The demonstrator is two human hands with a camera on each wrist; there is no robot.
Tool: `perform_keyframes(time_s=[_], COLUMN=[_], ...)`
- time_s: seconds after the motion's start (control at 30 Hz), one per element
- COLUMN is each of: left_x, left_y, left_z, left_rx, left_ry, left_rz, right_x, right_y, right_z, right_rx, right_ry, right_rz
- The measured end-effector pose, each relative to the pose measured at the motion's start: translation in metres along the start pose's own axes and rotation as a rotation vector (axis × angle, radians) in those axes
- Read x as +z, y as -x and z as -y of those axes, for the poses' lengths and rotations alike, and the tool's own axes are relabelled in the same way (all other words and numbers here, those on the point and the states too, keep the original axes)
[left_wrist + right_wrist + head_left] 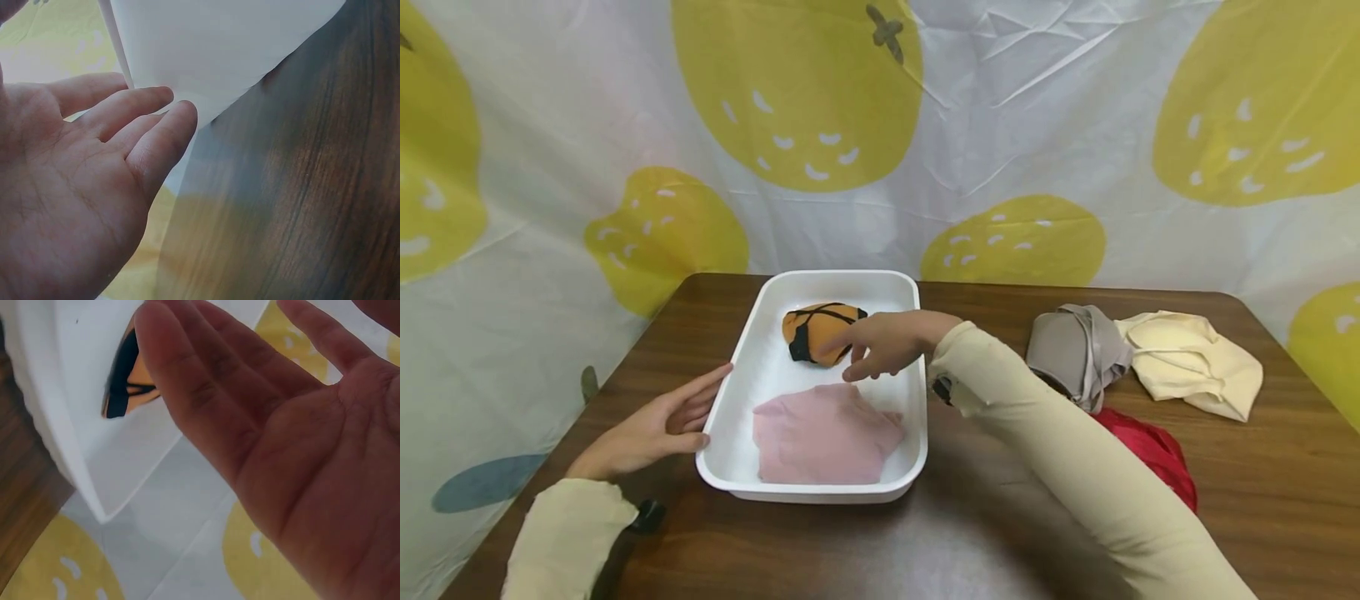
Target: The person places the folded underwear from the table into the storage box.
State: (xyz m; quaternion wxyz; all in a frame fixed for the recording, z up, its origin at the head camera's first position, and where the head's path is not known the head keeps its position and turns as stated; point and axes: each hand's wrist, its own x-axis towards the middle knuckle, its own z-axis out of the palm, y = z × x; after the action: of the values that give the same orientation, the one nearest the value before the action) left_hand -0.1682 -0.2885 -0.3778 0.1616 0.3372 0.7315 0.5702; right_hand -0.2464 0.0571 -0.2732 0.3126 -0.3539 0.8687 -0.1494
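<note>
A white tray [741, 417] stands on the table with two pieces of clothing in it. Toward its far end lies an orange bundled garment [827, 321] with black edging and thin black straps. Nearer the front, a pink folded cloth [823, 437] is spread flat. My left hand [655, 425] is at the tray's left side, fingers extended with their tips along the rim. Above the tray, my right hand [891, 342] reaches in from the right over the orange garment, fingers fairly straight and holding nothing. It overlaps part of the orange garment in the head view.
To the right on the wooden table [1000, 533] lie a grey folded garment [1075, 354], a cream cloth [1195, 358] and a red one [1153, 454]. My right sleeve partly covers the red cloth. Behind the table hangs a white curtain [1000, 108] with yellow fruit prints.
</note>
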Motion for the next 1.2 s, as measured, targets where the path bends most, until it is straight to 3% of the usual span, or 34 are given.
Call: perform_keyframes(time_s=[0.17, 0.5, 0.9, 1.2], left_x=[-0.001, -0.001, -0.004, -0.001], left_y=[0.0, 0.0, 0.0, 0.001], left_z=[0.0, 0.0, 0.001, -0.005], left_rx=[0.005, -0.006, -0.076, -0.023], left_ry=[0.02, 0.011, -0.066, -0.079], left_rz=[0.008, 0.001, -0.021, -0.002], right_x=[-0.006, -0.015, -0.004, 0.024], right_y=[0.017, 0.064, 0.148, 0.195], right_z=[-0.01, -0.045, -0.076, -0.115], right_rx=[-0.009, -0.093, -0.078, -0.023], right_ry=[0.006, 0.146, 0.153, 0.026], right_rz=[-0.056, -0.26, -0.329, -0.329])
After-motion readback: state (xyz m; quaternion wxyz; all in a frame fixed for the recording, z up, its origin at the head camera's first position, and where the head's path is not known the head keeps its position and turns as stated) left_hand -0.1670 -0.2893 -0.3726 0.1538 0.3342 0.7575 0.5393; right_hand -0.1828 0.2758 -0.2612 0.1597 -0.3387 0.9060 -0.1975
